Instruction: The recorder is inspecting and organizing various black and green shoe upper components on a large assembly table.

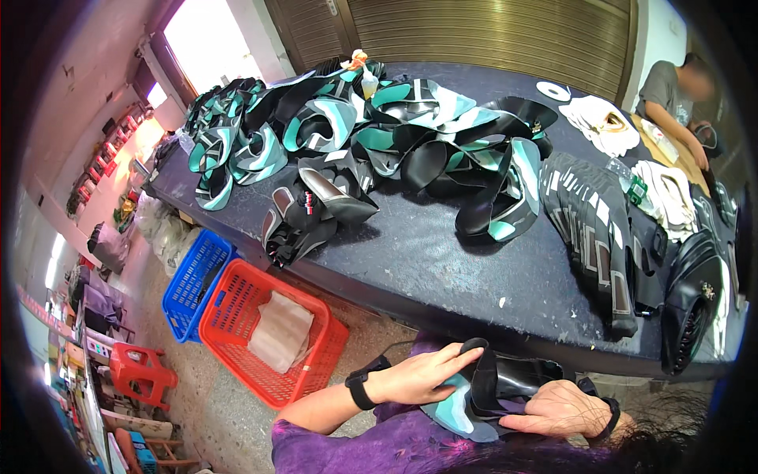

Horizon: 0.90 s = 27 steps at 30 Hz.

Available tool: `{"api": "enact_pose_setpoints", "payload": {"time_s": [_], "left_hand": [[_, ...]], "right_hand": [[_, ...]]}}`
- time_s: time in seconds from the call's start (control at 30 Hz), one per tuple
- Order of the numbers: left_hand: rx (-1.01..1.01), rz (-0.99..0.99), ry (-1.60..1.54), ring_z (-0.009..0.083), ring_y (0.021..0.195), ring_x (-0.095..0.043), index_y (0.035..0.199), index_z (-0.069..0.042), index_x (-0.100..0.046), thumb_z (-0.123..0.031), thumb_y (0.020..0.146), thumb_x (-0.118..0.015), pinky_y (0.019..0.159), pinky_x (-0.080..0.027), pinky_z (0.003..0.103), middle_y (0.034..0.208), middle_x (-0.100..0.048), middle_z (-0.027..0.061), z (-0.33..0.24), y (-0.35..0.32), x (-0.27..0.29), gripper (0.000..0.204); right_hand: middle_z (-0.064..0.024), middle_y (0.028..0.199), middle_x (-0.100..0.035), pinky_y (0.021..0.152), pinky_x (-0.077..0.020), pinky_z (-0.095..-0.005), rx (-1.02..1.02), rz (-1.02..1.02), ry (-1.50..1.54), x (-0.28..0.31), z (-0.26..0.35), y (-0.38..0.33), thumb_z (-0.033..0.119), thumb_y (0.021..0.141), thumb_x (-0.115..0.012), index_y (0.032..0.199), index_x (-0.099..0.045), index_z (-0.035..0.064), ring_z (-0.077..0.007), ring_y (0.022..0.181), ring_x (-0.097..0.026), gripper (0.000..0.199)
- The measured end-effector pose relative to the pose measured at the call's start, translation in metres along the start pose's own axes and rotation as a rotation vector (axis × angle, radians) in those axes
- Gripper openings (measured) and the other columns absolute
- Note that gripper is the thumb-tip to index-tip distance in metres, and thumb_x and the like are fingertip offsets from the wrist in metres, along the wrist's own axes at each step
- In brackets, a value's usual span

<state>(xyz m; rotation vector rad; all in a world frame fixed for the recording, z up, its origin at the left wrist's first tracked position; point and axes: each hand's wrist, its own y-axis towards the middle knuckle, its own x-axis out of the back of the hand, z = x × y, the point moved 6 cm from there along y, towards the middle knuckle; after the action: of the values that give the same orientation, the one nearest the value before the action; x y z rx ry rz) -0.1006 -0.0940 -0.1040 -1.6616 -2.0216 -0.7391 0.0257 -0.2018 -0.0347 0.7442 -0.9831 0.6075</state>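
Observation:
My left hand (418, 375) lies flat on a black and teal shoe upper piece (482, 395) that rests on my lap, fingers reaching to its curled black edge. My right hand (557, 411) presses on the same piece from the right, fingers bent over its black part. Both wrists carry black bands. The piece sits just below the front edge of a dark worktable (442, 261).
A big heap of black and teal upper pieces (371, 126) covers the table's far half, and black striped pieces (592, 229) lie at the right. White pieces (604, 122) are near another person (671, 95) seated at the far right. A red basket (268, 332) and a blue basket (193, 280) stand on the floor at left.

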Motion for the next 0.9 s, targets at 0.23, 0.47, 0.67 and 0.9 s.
{"api": "enact_pose_setpoints", "payload": {"time_s": [0.23,0.47,0.67,0.9], "left_hand": [[-0.151,-0.13,0.233,0.0379,0.117,-0.033,0.126,0.009,-0.023,-0.013,0.057,-0.073,0.095,-0.034,0.04,0.131,-0.024,0.0206,-0.002,0.005,-0.004,0.088],[0.045,-0.044,-0.207,0.0303,0.11,-0.041,0.112,0.0,-0.05,-0.013,0.069,-0.067,0.094,-0.034,0.038,0.134,-0.021,0.0196,0.02,0.005,-0.007,0.048],[-0.02,0.035,-0.616,0.0275,0.13,-0.013,0.114,0.003,-0.048,-0.052,0.088,-0.024,0.099,-0.023,0.038,0.13,-0.035,0.0184,0.035,0.007,0.006,0.065],[-0.236,-0.179,-0.495,0.028,0.121,-0.031,0.118,-0.005,-0.049,-0.054,0.069,-0.059,0.101,-0.022,0.04,0.136,-0.02,0.0171,0.016,0.021,0.052,0.07]], "right_hand": [[0.0023,0.051,-0.037,0.037,-0.0378,-0.0254,-0.01,0.007,-0.03,-0.002,-0.001,0.002,0.008,0.067,-0.055,0.106,-0.055,0.0091,-0.012,0.042,-0.046,0.039],[-0.002,0.057,-0.054,0.041,-0.0414,-0.0316,-0.379,0.26,-0.052,-0.01,-0.03,-0.01,0.013,0.071,-0.058,0.098,-0.056,0.0117,-0.0201,0.046,-0.054,0.028],[-0.0169,0.089,-0.061,0.067,-0.0475,-0.0291,-0.741,-0.629,0.177,0.046,-0.057,-0.037,0.01,0.073,-0.061,0.101,-0.055,-0.0007,-0.0282,0.077,-0.062,0.03],[-0.0117,0.095,-0.061,0.076,-0.0429,-0.0252,-0.811,-0.787,0.385,0.04,-0.075,-0.048,0.014,0.083,-0.053,0.108,-0.053,-0.0033,-0.0165,0.087,-0.058,0.03]]}}
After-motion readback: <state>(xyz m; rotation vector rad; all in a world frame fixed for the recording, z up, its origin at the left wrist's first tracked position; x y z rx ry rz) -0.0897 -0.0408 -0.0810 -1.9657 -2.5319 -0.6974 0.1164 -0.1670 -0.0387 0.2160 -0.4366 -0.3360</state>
